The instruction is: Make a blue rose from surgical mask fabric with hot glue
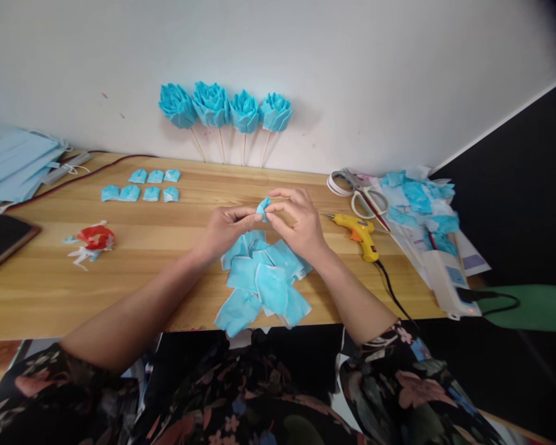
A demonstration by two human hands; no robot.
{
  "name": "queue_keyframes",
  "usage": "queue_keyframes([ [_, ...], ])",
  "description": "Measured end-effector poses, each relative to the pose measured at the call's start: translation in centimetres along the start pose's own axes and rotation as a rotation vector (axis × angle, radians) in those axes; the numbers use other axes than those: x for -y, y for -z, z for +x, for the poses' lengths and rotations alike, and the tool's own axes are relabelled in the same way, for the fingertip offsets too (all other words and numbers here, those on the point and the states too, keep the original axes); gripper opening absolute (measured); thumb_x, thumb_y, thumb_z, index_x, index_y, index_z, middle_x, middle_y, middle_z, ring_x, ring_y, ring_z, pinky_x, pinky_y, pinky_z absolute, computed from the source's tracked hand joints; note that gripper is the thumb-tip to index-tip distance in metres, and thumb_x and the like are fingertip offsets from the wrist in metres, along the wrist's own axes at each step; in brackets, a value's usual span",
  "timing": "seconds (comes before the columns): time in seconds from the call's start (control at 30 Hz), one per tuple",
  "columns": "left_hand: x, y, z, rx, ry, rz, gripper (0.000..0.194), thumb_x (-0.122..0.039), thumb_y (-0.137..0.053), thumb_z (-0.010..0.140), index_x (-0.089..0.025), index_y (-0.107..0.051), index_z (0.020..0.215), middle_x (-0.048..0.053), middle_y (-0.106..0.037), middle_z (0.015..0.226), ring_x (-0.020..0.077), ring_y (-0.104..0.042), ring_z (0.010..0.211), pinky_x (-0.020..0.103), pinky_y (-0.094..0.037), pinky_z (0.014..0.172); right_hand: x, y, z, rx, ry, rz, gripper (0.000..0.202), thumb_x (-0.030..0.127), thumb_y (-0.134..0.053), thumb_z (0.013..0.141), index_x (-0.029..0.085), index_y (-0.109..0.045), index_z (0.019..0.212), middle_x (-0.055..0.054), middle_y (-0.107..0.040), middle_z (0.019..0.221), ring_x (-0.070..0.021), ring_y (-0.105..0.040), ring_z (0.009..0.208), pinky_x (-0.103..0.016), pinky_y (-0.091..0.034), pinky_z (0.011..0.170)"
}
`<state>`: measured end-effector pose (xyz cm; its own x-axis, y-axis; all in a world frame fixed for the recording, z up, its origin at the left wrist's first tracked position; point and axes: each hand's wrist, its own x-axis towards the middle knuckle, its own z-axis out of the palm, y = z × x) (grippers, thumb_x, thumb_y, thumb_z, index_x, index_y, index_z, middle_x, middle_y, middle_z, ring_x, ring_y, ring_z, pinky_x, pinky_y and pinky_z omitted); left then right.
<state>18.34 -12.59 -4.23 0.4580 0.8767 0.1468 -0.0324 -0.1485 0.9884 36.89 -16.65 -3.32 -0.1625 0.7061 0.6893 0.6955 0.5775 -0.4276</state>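
Note:
Between my two hands is a small folded blue fabric petal (pixel 262 207), pinched by the fingertips of both. My left hand (pixel 225 230) grips its left side with thumb and forefinger. From the right, my right hand (pixel 298 220) holds it with the thumb and fingers bent round it. Just below lies a loose pile of flat blue fabric pieces (pixel 259 278), partly under my wrists. Folded blue petals (pixel 151 194) sit in two rows to the left on the wooden table (pixel 167 296). Several blue flowers (pixel 212 105) on thin sticks lean against the wall behind.
A yellow glue gun (pixel 360 235) with a black cord lies right of my hands. Beyond it are scissors (pixel 368 203), a tape roll (pixel 339 183), blue scraps (pixel 417 194) and a white power strip (pixel 449 281). Leftward are a phone (pixel 4 238), red scraps (pixel 96 237) and face masks (pixel 18 157).

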Motion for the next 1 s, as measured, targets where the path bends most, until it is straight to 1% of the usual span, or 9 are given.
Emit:
queue_keyframes([
  [0.2, 0.15, 0.00, 0.10, -0.023, 0.027, -0.066, 0.029, -0.046, -0.078, 0.073, -0.019, -0.080, 0.084, 0.000, -0.066, 0.065, 0.0117, -0.054, 0.064, 0.025, -0.044, 0.063, 0.19, 0.27, -0.05, 0.012, 0.031, 0.036, 0.018, 0.028, -0.053, 0.097, 0.026, -0.071, 0.098, -0.007, -0.069, 0.119, -0.0240, -0.061, 0.112, -0.048, -0.047, 0.098],
  [0.3, 0.08, 0.02, 0.11, -0.025, 0.035, -0.069, 0.029, -0.046, -0.077, 0.073, -0.019, -0.080, 0.083, -0.002, -0.061, 0.060, 0.0106, -0.049, 0.060, 0.025, -0.040, 0.060, 0.38, 0.43, -0.07, 0.010, 0.025, 0.051, 0.023, 0.031, -0.050, 0.099, 0.026, -0.072, 0.099, -0.007, -0.069, 0.120, -0.0239, -0.061, 0.114, -0.049, -0.047, 0.100],
  [0.43, -0.18, 0.01, 0.07, -0.035, 0.065, -0.045, 0.028, -0.045, -0.076, 0.072, -0.018, -0.079, 0.082, -0.004, -0.052, 0.055, 0.0089, -0.041, 0.055, 0.024, -0.035, 0.055, 0.55, 0.53, -0.09, 0.022, -0.004, 0.048, 0.030, 0.036, -0.046, 0.100, 0.027, -0.074, 0.097, -0.005, -0.066, 0.128, -0.0249, -0.058, 0.120, -0.050, -0.046, 0.102],
  [0.53, -0.23, -0.09, 0.03, -0.050, 0.081, -0.063, 0.028, -0.045, -0.078, 0.070, -0.018, -0.078, 0.079, -0.004, -0.053, 0.056, 0.0082, -0.041, 0.055, 0.024, -0.034, 0.055, 0.55, 0.48, -0.14, 0.028, -0.003, 0.067, 0.033, 0.039, -0.044, 0.101, 0.027, -0.075, 0.095, -0.004, -0.064, 0.133, -0.0258, -0.055, 0.125, -0.051, -0.046, 0.103],
  [0.63, -0.13, -0.22, 0.00, -0.052, 0.100, -0.083, 0.030, -0.048, -0.079, 0.069, -0.018, -0.076, 0.075, -0.003, -0.055, 0.056, 0.0087, -0.043, 0.056, 0.024, -0.036, 0.056, 0.57, 0.38, -0.19, 0.041, -0.013, 0.072, 0.035, 0.041, -0.043, 0.101, 0.028, -0.074, 0.094, -0.003, -0.063, 0.135, -0.0262, -0.054, 0.127, -0.052, -0.045, 0.105],
  [0.73, -0.04, -0.33, 0.01, -0.049, 0.112, -0.086, 0.031, -0.048, -0.079, 0.068, -0.018, -0.074, 0.073, -0.003, -0.056, 0.056, 0.0092, -0.045, 0.057, 0.024, -0.038, 0.057, 0.71, 0.40, -0.22, 0.060, -0.026, 0.072, 0.036, 0.043, -0.042, 0.101, 0.028, -0.074, 0.093, -0.003, -0.063, 0.136, -0.0263, -0.054, 0.127, -0.053, -0.044, 0.106],
  [0.8, -0.05, -0.36, 0.04, -0.058, 0.112, -0.080, 0.029, -0.046, -0.078, 0.068, -0.018, -0.072, 0.072, -0.004, -0.055, 0.056, 0.0090, -0.045, 0.056, 0.024, -0.037, 0.057, 0.83, 0.50, -0.23, 0.048, -0.032, 0.104, 0.036, 0.046, -0.042, 0.101, 0.028, -0.073, 0.096, -0.003, -0.063, 0.134, -0.0261, -0.055, 0.127, -0.053, -0.043, 0.107],
  [0.9, -0.19, -0.39, 0.10, -0.080, 0.098, -0.064, 0.025, -0.041, -0.075, 0.070, -0.017, -0.068, 0.070, -0.005, -0.052, 0.055, 0.0088, -0.043, 0.055, 0.024, -0.035, 0.056, 0.86, 0.60, -0.22, -0.026, -0.102, 0.224, 0.033, 0.047, -0.043, 0.101, 0.029, -0.070, 0.105, -0.004, -0.065, 0.132, -0.0247, -0.056, 0.126, -0.051, -0.044, 0.108],
  [1.0, -0.41, -0.39, 0.12, -0.088, 0.080, -0.048, 0.021, -0.036, -0.072, 0.072, -0.017, -0.064, 0.067, -0.005, -0.049, 0.055, 0.0084, -0.040, 0.053, 0.025, -0.032, 0.055, 0.54, 0.41, -0.20, -0.067, -0.264, 0.399, 0.031, 0.048, -0.046, 0.100, 0.030, -0.064, 0.117, -0.005, -0.067, 0.129, -0.0224, -0.059, 0.124, -0.045, -0.050, 0.102],
])
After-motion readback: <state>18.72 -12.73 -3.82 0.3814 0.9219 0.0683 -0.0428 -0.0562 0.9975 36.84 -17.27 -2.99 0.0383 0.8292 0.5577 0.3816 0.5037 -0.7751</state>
